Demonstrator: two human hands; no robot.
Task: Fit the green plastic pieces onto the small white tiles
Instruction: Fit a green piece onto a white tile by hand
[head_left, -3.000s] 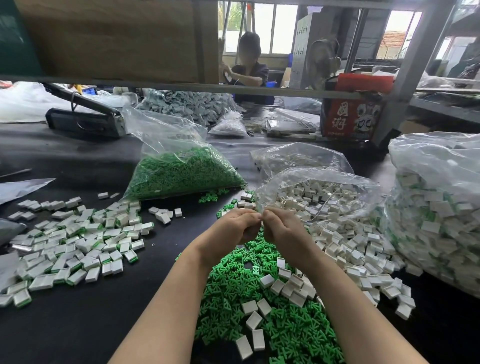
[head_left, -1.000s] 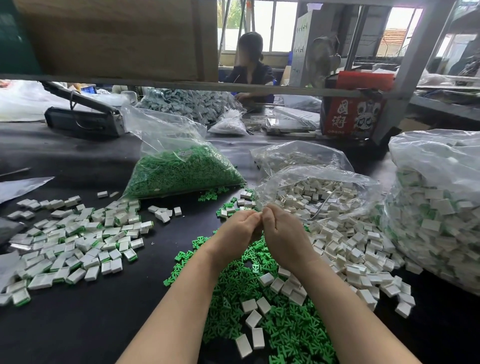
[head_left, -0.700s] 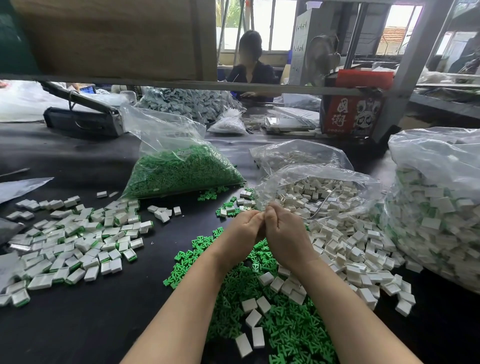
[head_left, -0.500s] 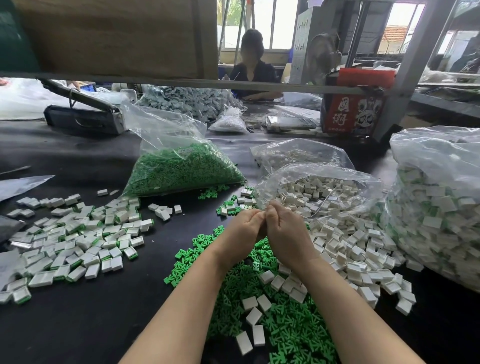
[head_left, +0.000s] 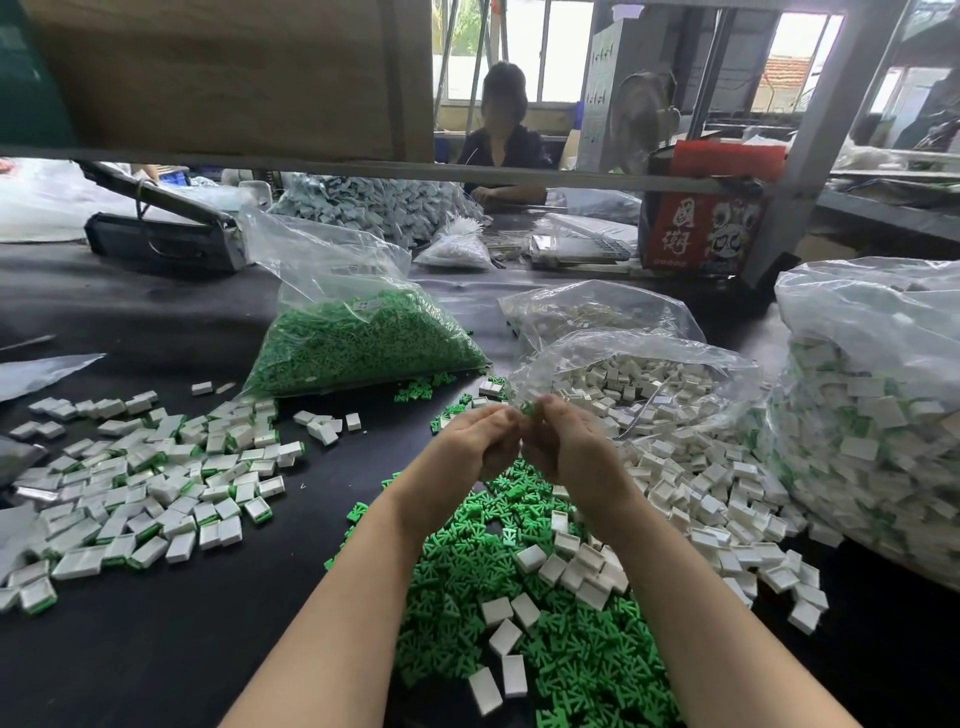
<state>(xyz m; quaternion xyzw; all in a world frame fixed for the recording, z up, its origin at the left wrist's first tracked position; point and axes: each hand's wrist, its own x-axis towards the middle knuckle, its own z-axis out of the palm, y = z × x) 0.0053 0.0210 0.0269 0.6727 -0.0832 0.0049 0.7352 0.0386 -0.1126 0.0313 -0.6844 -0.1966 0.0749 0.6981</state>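
Observation:
My left hand (head_left: 475, 441) and my right hand (head_left: 569, 447) meet above the black table, fingers curled toward each other. Between the fingertips shows a small green plastic piece (head_left: 528, 408); any tile held with it is hidden by the fingers. Under my wrists lies a loose heap of green pieces (head_left: 561, 649) with a few white tiles (head_left: 582, 566) on it. More bare white tiles (head_left: 701, 467) spill from an open bag on the right. Tiles fitted with green (head_left: 156, 478) are spread on the left.
A clear bag of green pieces (head_left: 358, 343) lies behind my hands. A large bag of fitted tiles (head_left: 872, 431) fills the right side. A red box (head_left: 701, 228), a shelf post (head_left: 810, 140) and a seated person (head_left: 501, 140) are at the back.
My hands have stayed together at the same spot, working at the fingertips; a green piece now shows between them. The piles have not moved.

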